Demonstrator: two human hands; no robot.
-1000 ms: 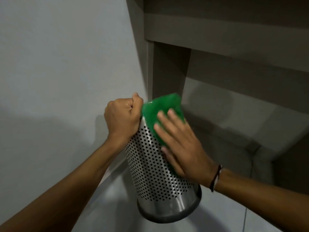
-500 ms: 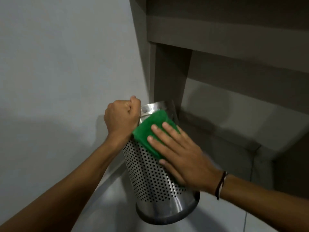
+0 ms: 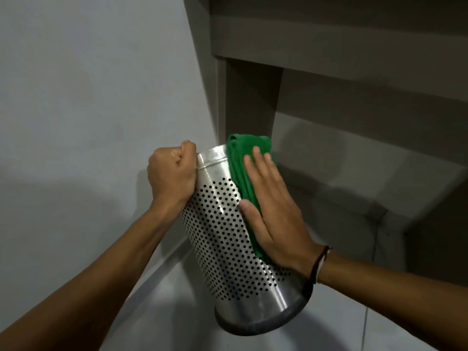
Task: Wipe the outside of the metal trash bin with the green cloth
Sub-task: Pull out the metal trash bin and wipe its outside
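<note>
Trash bin (image 3: 228, 239) wiping: pressing flat with the open right hand (image 3: 276, 214), fingers spread over the green cloth (image 3: 243, 168) against the upper right side of the perforated wall, ideally keeping even pressure along the curve. Gripping the rim in the fisted left hand (image 3: 172, 173), holding the bin tilted, base toward the floor (image 3: 157, 312) by the wall (image 3: 76, 97).

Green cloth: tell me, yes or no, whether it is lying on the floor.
No, the right hand presses the green cloth flat against the upper side of the metal trash bin.
</note>
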